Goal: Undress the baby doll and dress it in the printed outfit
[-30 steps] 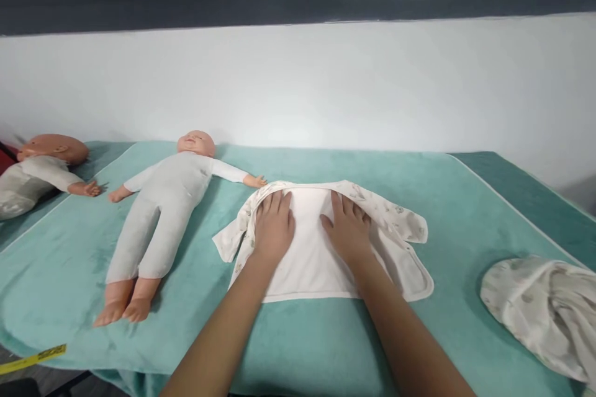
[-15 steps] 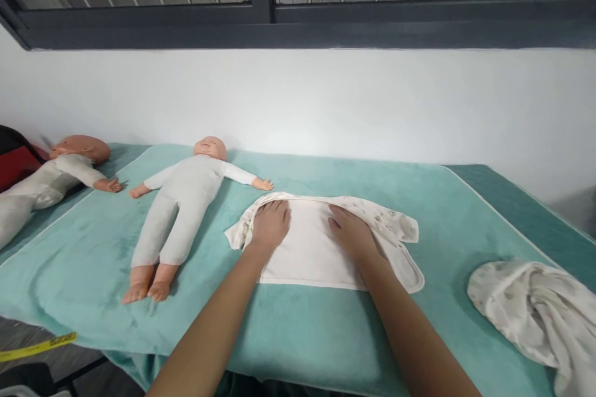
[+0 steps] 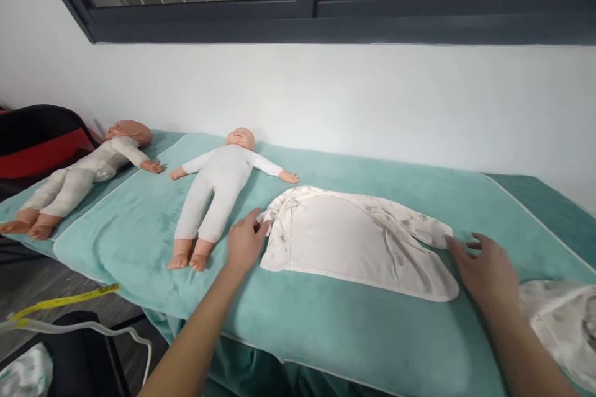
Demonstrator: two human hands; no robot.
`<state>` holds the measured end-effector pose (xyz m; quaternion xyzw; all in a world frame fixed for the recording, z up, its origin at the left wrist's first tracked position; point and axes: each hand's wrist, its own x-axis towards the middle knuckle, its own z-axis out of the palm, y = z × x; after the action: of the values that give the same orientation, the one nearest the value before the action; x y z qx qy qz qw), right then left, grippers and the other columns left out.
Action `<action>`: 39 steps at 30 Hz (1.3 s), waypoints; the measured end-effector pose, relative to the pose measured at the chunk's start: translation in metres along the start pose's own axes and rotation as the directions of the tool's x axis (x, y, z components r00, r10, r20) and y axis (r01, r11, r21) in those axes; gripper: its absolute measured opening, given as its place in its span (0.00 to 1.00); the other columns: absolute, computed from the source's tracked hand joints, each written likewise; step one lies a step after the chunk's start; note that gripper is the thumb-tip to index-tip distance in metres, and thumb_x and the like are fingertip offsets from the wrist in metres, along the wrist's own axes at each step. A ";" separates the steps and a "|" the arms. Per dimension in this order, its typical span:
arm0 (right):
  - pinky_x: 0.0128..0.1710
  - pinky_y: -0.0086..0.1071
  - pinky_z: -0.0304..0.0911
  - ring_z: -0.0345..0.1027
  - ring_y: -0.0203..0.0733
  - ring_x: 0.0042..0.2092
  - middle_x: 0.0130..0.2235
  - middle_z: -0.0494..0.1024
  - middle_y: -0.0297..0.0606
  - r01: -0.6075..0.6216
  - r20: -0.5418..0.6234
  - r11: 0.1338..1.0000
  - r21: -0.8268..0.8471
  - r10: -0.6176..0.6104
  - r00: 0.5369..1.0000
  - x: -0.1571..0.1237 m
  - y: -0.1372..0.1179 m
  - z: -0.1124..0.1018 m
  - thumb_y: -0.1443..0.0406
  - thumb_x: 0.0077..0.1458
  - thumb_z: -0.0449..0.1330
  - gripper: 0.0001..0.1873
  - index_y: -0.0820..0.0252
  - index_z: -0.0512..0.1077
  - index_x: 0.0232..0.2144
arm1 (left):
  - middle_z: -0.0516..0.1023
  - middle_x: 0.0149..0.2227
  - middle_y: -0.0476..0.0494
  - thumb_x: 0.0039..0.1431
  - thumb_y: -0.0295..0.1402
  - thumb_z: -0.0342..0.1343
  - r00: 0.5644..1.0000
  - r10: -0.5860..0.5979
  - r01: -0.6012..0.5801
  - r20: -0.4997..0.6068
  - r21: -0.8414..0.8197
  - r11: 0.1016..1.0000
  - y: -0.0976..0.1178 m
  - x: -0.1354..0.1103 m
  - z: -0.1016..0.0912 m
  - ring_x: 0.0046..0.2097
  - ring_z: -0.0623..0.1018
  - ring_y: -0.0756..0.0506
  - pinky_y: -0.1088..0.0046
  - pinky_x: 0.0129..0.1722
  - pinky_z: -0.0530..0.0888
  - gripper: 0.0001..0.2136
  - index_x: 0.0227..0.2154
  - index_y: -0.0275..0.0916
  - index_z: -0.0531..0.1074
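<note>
A white baby shirt (image 3: pixel 344 239) with small printed motifs lies spread on the teal cover, its plain inner side up and its sleeves out to both sides. At its left sleeve, my left hand (image 3: pixel 245 242) has thumb and fingers a little apart, touching the cuff. My right hand (image 3: pixel 488 270) is by the end of the right sleeve; its thumb side meets the cuff and its other fingers are spread. A baby doll (image 3: pixel 216 189) in a white bodysuit lies on its back, left of the shirt, arms outstretched.
Another doll (image 3: pixel 100 167) lies at the far left, beside a black and red chair (image 3: pixel 44 142). A crumpled printed cloth (image 3: pixel 559 316) rests at the right, partly behind my right forearm. Teal fabric covers the table (image 3: pixel 354 335), which stands against a white wall under a window.
My hands have moved apart from the shirt's middle to its two sleeve ends. The right sleeve now stretches further out. The view has shifted left, showing more of the far doll and chair.
</note>
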<state>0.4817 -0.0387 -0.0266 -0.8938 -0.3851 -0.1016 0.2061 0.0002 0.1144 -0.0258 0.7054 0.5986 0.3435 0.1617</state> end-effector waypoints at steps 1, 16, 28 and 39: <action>0.31 0.40 0.59 0.73 0.53 0.39 0.40 0.79 0.53 -0.028 0.077 0.999 -0.033 0.030 0.997 0.007 -0.001 0.000 0.49 0.52 0.58 0.26 0.59 0.74 0.47 | 0.75 0.27 0.47 0.60 0.39 0.54 1.000 0.003 -0.004 -0.021 -0.050 0.999 0.001 0.006 0.001 0.30 0.74 0.44 0.65 0.37 0.73 0.18 0.51 0.39 0.73; 0.39 0.40 0.60 0.70 0.47 0.37 0.36 0.77 0.51 -0.099 -0.205 0.976 0.193 0.139 0.969 -0.001 -0.016 -0.005 0.61 0.50 0.55 0.22 0.64 0.77 0.45 | 0.74 0.47 0.37 0.64 0.27 0.46 0.902 0.287 -0.277 -0.322 0.076 0.958 -0.001 0.017 0.007 0.51 0.72 0.40 0.59 0.53 0.70 0.12 0.43 0.39 0.74; 0.56 0.41 0.57 0.67 0.52 0.54 0.46 0.77 0.50 0.211 0.084 0.968 0.137 -0.224 0.971 0.004 -0.017 0.004 0.63 0.54 0.55 0.07 0.54 0.73 0.34 | 0.74 0.42 0.40 0.60 0.30 0.49 0.954 0.010 -0.032 -0.300 -0.068 0.997 -0.006 0.025 0.012 0.42 0.76 0.43 0.63 0.45 0.75 0.10 0.43 0.39 0.71; 0.53 0.34 0.58 0.67 0.46 0.52 0.48 0.77 0.47 0.111 0.121 0.981 0.157 -0.131 0.984 0.004 -0.011 0.003 0.61 0.57 0.56 0.08 0.54 0.74 0.37 | 0.68 0.45 0.38 0.62 0.23 0.44 0.811 0.191 -0.229 -0.553 0.000 0.973 -0.003 0.012 0.005 0.51 0.71 0.44 0.63 0.52 0.73 0.14 0.38 0.39 0.76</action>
<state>0.4761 -0.0280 -0.0246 -0.8555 -0.4580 -0.0260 0.2402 0.0020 0.1278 -0.0282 0.6330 0.5262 0.5668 -0.0327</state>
